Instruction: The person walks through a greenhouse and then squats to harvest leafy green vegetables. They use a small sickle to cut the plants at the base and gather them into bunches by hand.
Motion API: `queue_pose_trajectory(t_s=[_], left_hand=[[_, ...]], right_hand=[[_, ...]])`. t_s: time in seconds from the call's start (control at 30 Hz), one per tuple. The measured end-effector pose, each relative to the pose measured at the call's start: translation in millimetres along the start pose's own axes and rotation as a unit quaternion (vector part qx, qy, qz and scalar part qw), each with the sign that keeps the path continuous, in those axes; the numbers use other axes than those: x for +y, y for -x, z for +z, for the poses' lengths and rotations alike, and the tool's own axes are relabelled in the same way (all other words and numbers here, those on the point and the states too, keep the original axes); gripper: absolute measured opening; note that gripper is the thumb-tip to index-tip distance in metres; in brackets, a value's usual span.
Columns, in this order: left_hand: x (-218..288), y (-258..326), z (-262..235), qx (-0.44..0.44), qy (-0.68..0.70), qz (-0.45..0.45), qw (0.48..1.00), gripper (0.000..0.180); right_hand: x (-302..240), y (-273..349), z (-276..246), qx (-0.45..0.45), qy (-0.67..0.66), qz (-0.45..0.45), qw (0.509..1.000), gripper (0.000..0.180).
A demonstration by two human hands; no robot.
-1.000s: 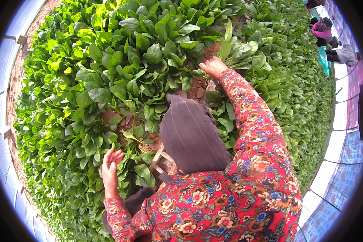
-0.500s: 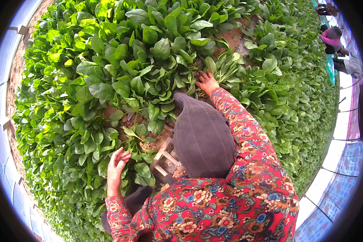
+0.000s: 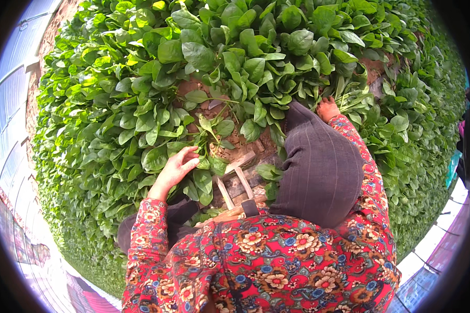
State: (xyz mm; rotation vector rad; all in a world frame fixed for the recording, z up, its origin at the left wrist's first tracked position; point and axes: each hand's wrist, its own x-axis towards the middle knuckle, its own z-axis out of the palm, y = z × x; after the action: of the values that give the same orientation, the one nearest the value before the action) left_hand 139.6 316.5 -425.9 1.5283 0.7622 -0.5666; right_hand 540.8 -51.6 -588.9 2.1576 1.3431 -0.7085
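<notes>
My left hand (image 3: 178, 169) is held over low spinach leaves left of a bare patch, palm inward and fingers stretched apart, with nothing in it. Farther off to the right, my right hand (image 3: 328, 108) reaches down at the left end of a pulled spinach bunch (image 3: 356, 99), fingers apart. Leaves and shade partly hide its fingertips. Standing spinach plants (image 3: 250, 68) rise just beyond and left of that hand. A few loose spinach stems (image 3: 209, 125) lie on the bare soil between my hands.
A small wooden slatted frame (image 3: 235, 182) stands on the soil before me. My dark-trousered knee (image 3: 321, 167) juts forward beside it. Spinach spreads all round, with another soil patch (image 3: 376, 70) beyond the bunch. Plastic sheeting (image 3: 10, 83) walls the left edge.
My view has turned left, so plants and both hands sit farther right. The people at the right edge have mostly left the picture. Both hands remain near the same plants.
</notes>
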Motion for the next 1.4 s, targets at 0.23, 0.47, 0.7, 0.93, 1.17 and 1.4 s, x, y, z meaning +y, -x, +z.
queue_pose_trajectory(t_s=[0.23,0.47,0.7,0.93,1.17,1.4], left_hand=[[-32,-23,30,0.026,-0.253,0.111,0.961,0.045],[-31,-55,74,0.029,-0.345,0.169,0.923,0.023],[-63,-109,121,0.078,-0.347,0.282,0.891,0.015],[-68,-142,144,0.164,-0.294,0.090,0.937,0.020],[-79,-143,108,0.170,-0.308,0.105,0.930,0.042],[-78,-154,22,0.282,-0.128,0.171,0.935,0.050]], right_hand=[[8,-2,-38,0.142,-0.096,-0.049,0.984,0.025],[23,21,-202,-0.173,-0.305,0.009,0.937,0.031],[-112,39,-376,-0.191,-0.240,-0.258,0.916,0.027],[-248,8,-184,-0.342,0.123,-0.377,0.852,0.025],[-247,-27,-32,-0.147,-0.097,-0.101,0.979,0.030],[-247,-42,37,0.058,-0.257,0.048,0.964,0.049]])
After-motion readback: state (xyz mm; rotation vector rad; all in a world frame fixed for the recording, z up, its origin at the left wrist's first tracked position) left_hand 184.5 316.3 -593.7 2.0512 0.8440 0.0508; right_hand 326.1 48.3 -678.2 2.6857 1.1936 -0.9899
